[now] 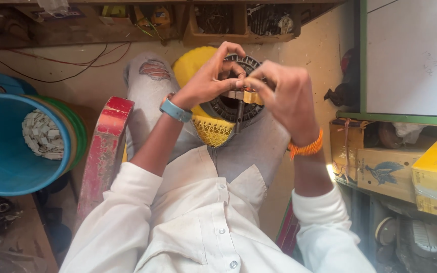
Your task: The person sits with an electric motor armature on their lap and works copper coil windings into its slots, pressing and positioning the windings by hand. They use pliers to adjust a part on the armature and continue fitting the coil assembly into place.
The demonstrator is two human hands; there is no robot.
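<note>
pinching a small brass piece (pixel 252 96) with right hand (pixel 284 98); left hand (pixel 211 81) grips the motor core (pixel 228 108). piece could slip from the fingertips. core sits loosely on the lap, may tilt.

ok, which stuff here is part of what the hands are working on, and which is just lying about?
In hand:
- left hand and right hand on the round motor part
- small yellow piece pinched in the right hand
- yellow mesh basket under the part

Lying about:
- blue bucket with white bits
- cardboard boxes
- red wooden piece
</note>
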